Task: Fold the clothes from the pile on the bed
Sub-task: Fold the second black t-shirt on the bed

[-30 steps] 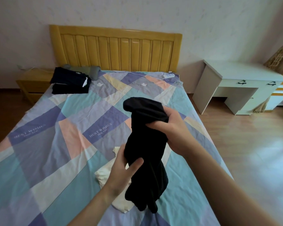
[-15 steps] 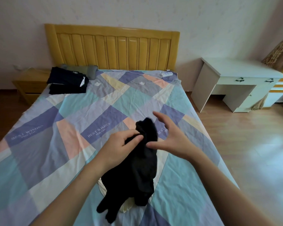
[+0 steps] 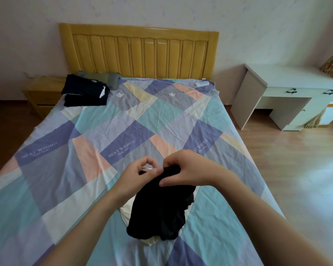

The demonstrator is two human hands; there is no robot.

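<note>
A crumpled black garment (image 3: 160, 212) lies at the near end of the bed (image 3: 108, 131), on top of a cream garment (image 3: 126, 207) that peeks out beneath it. My right hand (image 3: 188, 168) pinches the black garment's top edge. My left hand (image 3: 138, 176) sits just left of it, thumb and forefinger curled in a ring at the same edge; a small white tag shows there. A stack of folded dark clothes (image 3: 85, 93) lies at the bed's far left corner.
A grey-green pillow (image 3: 104, 78) rests against the yellow headboard (image 3: 138, 52). A white remote (image 3: 201, 83) lies at the far right of the bed. A wooden nightstand (image 3: 40, 95) stands left, a white desk (image 3: 288, 96) right, over wood floor.
The black garment, held up in the air a second ago, has come down onto the cream garment. Both hands have moved to its top edge and closed on it.
</note>
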